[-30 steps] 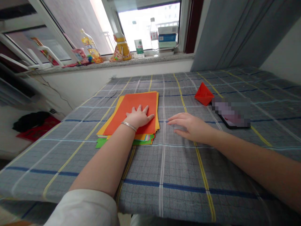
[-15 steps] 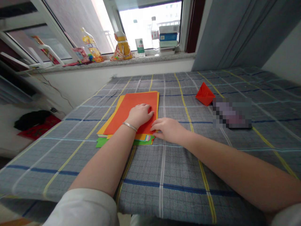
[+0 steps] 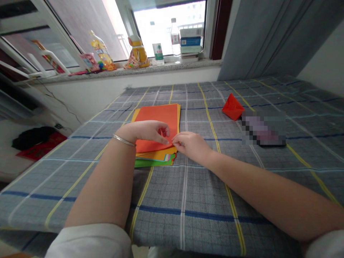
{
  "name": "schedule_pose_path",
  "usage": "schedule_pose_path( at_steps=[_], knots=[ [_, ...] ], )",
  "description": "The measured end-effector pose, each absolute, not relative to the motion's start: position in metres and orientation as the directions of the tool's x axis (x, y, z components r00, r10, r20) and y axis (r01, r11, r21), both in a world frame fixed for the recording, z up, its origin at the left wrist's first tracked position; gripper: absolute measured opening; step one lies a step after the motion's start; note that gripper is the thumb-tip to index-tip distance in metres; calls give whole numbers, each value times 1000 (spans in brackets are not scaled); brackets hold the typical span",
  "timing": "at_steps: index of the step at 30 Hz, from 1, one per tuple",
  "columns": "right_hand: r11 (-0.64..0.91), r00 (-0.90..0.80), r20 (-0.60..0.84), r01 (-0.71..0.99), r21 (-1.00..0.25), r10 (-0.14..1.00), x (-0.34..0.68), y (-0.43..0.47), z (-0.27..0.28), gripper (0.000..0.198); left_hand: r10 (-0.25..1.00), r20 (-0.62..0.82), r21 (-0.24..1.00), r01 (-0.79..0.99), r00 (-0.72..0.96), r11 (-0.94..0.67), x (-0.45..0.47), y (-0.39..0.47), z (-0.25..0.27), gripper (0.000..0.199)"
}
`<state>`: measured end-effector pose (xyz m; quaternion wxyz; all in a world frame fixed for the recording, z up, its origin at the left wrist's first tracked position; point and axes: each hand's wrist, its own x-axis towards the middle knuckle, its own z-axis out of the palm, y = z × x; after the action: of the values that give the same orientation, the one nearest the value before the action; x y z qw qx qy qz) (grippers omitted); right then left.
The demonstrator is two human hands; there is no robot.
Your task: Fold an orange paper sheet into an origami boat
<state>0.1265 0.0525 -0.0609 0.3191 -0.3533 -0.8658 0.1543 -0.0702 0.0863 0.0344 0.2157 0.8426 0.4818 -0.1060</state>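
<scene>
Orange paper [image 3: 158, 114] is likely being singled out: right hand [image 3: 194, 146] pinching its corner, left hand [image 3: 150, 130] loosely curled above, fingers narrowly apart. Peeling calls for a one-sheet grip.

The person wears a pale, off-white top. Its left sleeve [image 3: 90, 240] is plain and loose, ending near the elbow in a smooth edge; of the right sleeve [image 3: 326, 245], only a blurred corner shows. A thin, shiny silver-coloured bracelet [image 3: 124, 140] circles the wrist behind the left hand [image 3: 152, 132]. The right hand [image 3: 192, 145] is bare.
</scene>
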Motion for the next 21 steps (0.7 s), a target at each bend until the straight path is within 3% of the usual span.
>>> schedule_pose_path(
  at_steps=[3, 6, 12, 15, 18, 21],
  knots=[
    [672, -515, 439, 480, -564, 736, 126, 55, -63, 13, 749, -440, 201, 868, 495, -455, -65, 84, 31, 39],
    [647, -505, 422, 446, -618, 752, 126, 57, -65, 12, 737, -441, 216, 858, 511, -466, -59, 84, 25, 33],
    [653, -522, 415, 441, -616, 745, 126, 58, -66, 10, 709, -457, 241, 842, 538, -483, -57, 89, 18, 24],
    [602, -454, 407, 474, -643, 793, 126, 59, -67, 2, 727, -439, 192, 846, 528, -497, -58, 89, 19, 23],
    [507, -352, 367, 553, -661, 861, 125, 59, -69, 24, 781, -428, 96, 882, 454, -461, -56, 87, 25, 24],
    [470, -379, 286, 606, -642, 880, 125, 58, -68, 51, 852, -324, 94, 910, 412, -404, -51, 84, 29, 25]
  ],
)
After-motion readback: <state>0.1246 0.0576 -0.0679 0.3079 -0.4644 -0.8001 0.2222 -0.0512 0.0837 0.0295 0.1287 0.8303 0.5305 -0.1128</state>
